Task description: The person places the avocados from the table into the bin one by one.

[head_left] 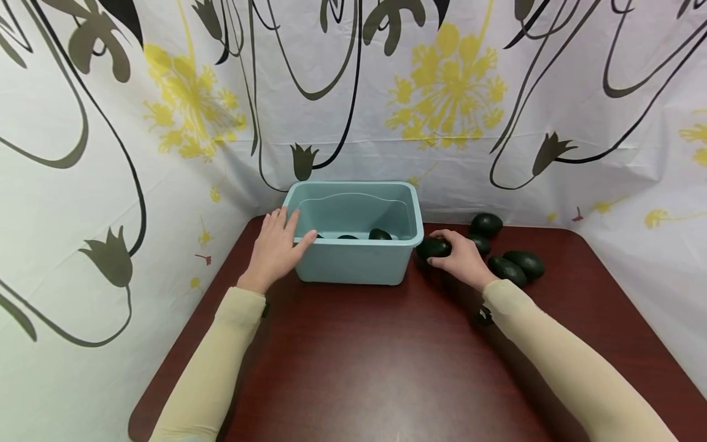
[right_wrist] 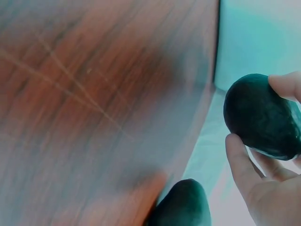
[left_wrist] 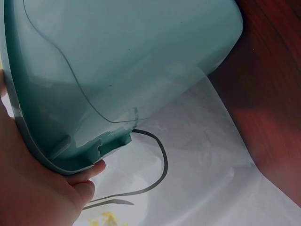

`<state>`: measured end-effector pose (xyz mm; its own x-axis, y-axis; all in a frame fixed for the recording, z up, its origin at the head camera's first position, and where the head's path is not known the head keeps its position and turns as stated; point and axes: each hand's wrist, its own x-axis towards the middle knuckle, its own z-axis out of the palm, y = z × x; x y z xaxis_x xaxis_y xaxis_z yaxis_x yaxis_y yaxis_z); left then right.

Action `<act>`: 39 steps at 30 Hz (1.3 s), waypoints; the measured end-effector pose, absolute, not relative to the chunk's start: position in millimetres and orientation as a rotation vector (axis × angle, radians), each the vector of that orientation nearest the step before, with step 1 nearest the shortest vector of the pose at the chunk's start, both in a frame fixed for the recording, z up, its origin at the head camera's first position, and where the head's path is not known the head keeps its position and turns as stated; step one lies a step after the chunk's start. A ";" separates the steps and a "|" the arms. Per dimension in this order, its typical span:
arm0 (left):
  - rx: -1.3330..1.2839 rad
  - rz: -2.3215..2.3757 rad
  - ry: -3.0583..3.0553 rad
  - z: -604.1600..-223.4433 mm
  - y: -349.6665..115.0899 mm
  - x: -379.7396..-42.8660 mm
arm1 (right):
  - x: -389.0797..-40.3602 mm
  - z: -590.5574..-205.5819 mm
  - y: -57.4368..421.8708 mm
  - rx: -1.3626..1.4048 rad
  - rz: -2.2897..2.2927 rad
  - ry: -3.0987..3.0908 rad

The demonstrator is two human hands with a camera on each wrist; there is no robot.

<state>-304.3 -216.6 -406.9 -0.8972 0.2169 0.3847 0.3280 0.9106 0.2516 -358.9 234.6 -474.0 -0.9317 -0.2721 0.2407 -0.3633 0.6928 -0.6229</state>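
Observation:
Dark green avocados lie in and around a pale blue plastic bin (head_left: pixel 353 261) on the table. My right hand (head_left: pixel 458 256) pinches one avocado (head_left: pixel 433 247) between thumb and fingers, just beside the bin's right wall. The right wrist view shows that avocado (right_wrist: pixel 261 117) with the fingertips round its side. Against the bin's left rim rests my left hand (head_left: pixel 274 245), fingers extended and spread, thumb over the front edge. Up close in the left wrist view, the fingers (left_wrist: pixel 87 175) touch the rim's outer side. Inside the bin, one avocado (head_left: pixel 379 234) shows beside the tops of others, partly hidden by the front wall.
Several more avocados lie right of my right hand, including a rear one (head_left: pixel 486 224) and a front one (head_left: pixel 506 270). The dark red-brown table (head_left: pixel 359 350) meets a white patterned cloth (head_left: pixel 353 116) behind and at the sides.

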 end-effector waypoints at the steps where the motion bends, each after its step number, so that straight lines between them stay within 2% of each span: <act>1: -0.402 -0.444 -2.722 -406.6 -216.8 -304.1 | -357.2 -472.7 235.0 0.526 1.065 -2.767; 23: -0.400 -0.426 -2.728 -406.8 -217.8 -305.0 | -330.5 -452.4 259.6 0.506 1.130 -2.702; 39: -0.395 -0.433 -2.739 -407.0 -217.3 -305.6 | -316.3 -440.8 260.5 0.493 1.188 -2.637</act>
<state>-305.6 -217.3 -407.0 -0.9040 0.2164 0.3688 0.3196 0.9149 0.2465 -316.3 260.5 -440.8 -0.9228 -0.2154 0.3195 -0.3820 0.6197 -0.6856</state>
